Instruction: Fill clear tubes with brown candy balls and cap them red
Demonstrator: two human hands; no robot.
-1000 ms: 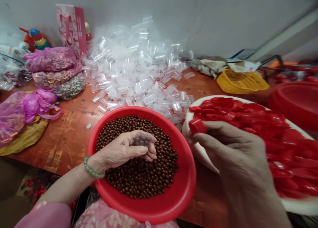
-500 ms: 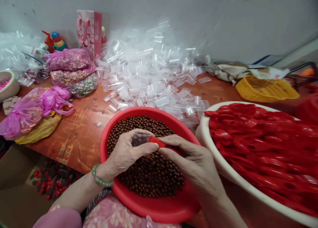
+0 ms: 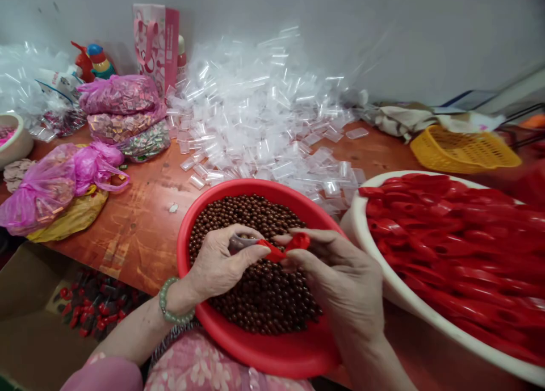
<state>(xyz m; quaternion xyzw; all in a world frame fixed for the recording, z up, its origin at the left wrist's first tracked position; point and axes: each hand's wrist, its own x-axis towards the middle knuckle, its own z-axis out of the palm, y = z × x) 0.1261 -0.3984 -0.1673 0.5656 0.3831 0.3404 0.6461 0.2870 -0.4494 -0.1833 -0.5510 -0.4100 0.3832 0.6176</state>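
Note:
Over the basin, my left hand (image 3: 221, 260) is closed on a small clear plastic tube (image 3: 242, 242) that looks dark inside. A red plastic piece (image 3: 275, 252) sticks out of the tube's right end, pinched by the left thumb. The fingers and thumb of my right hand (image 3: 340, 272) are closed about the far end of this red piece, whose rounded tip shows between them. Below both hands, a red basin (image 3: 238, 361) holds many shiny brown balls (image 3: 272, 317). Some of the balls are hidden by the hands.
At the right stands a large cream tub (image 3: 409, 306) heaped with red plastic pieces (image 3: 443, 255). Clear plastic tubes (image 3: 255, 118) lie piled behind the basin. Pink bags (image 3: 46, 181) and a yellow basket (image 3: 464, 150) sit on the table. A cardboard box (image 3: 29, 323) with red-and-dark items is lower left.
My right hand has shifted slightly right, and more of the red piece shows, its rounded end now visible. The left hand keeps hold of the tube. The whole view has shifted slightly.

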